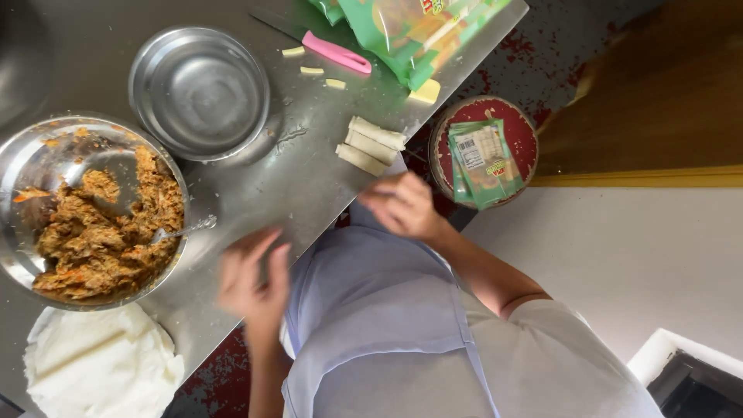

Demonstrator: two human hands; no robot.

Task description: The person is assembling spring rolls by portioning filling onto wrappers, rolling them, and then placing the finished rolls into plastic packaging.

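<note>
My left hand (pixel 251 275) hovers over the near edge of the steel table (pixel 302 186), fingers spread and holding nothing; it is blurred. My right hand (pixel 402 205) is at the table's edge just below three rolled white pastry rolls (pixel 370 145), fingers loosely bent, with nothing seen in it. Left of my left hand, a steel bowl (pixel 23 166) holds orange-brown minced filling (pixel 101 240). A spoon (pixel 184 230) rests in it, handle towards my hand. A stack of white wrappers (pixel 101 360) lies below the bowl.
An empty steel bowl (pixel 200 91) sits at the back. Beyond the rolls lie a pink-handled knife (pixel 337 53), small cut scraps (pixel 312 70) and green packets (pixel 418 31). A round red stool (pixel 520 131) beside the table carries more green packets (pixel 484 159).
</note>
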